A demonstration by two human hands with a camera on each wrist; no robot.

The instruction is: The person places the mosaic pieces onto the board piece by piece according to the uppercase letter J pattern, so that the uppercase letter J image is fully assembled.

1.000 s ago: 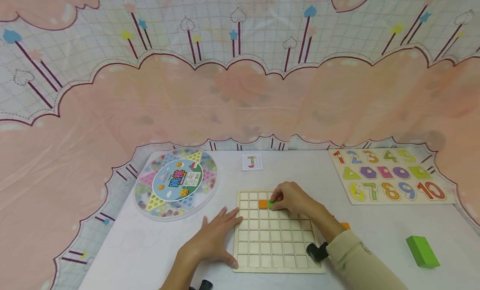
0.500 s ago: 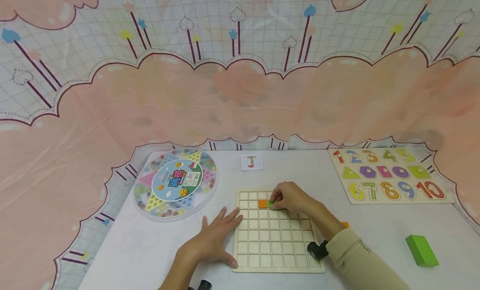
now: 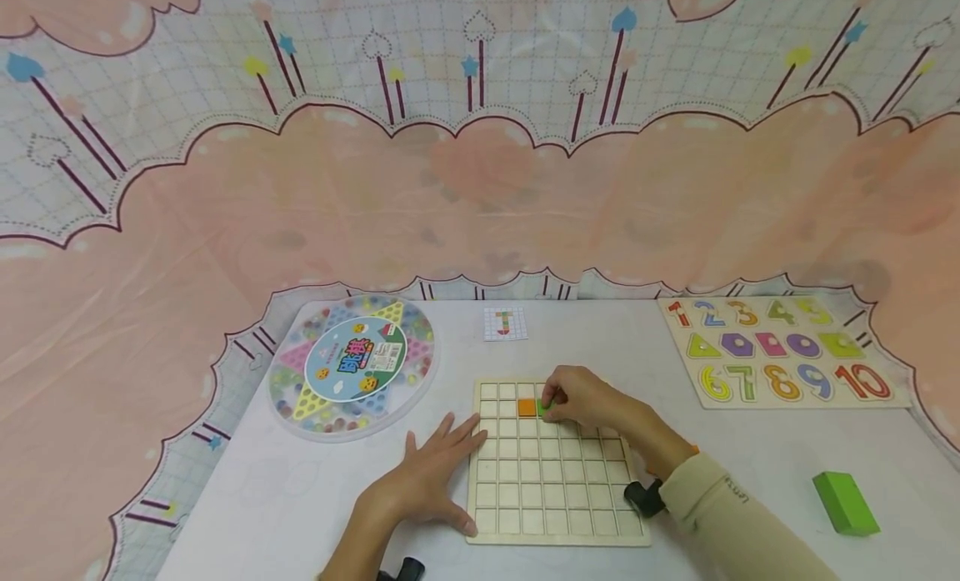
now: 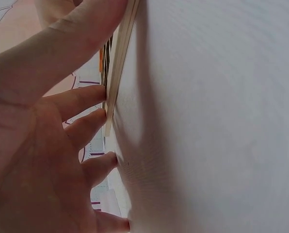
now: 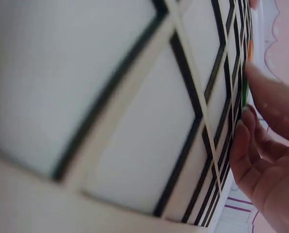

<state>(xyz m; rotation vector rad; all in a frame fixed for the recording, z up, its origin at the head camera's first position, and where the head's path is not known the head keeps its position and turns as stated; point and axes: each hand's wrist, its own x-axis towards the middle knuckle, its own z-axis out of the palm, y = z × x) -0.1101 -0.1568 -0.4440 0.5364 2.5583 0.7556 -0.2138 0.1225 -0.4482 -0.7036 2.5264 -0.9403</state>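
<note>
A wooden grid board point(image 3: 517, 473) lies flat on the table. One orange square tile point(image 3: 527, 408) sits in a cell of its second row from the top. Directly to the right of that tile, my right hand point(image 3: 588, 398) pinches a green tile point(image 3: 543, 407) between thumb and fingers at the neighbouring cell; the fingers cover part of it. In the right wrist view a sliver of green shows by the fingertips, low against the grid. My left hand point(image 3: 423, 481) is spread along the board's left edge, fingers extended, thumb near the lower left corner and fingertips touching the side.
Behind the board lies a small pattern card point(image 3: 505, 323) with a coloured hook shape. A round Chinese checkers box point(image 3: 352, 368) is at the back left. A wooden number puzzle point(image 3: 776, 389) is at the back right, a green block point(image 3: 846, 503) at the right. Something orange point(image 3: 695, 450) peeks past the right forearm.
My right wrist has shifted slightly to the right, hiding more of the orange thing beside it. The fingers stay on the green tile at the same cell, and the left hand has not moved.
</note>
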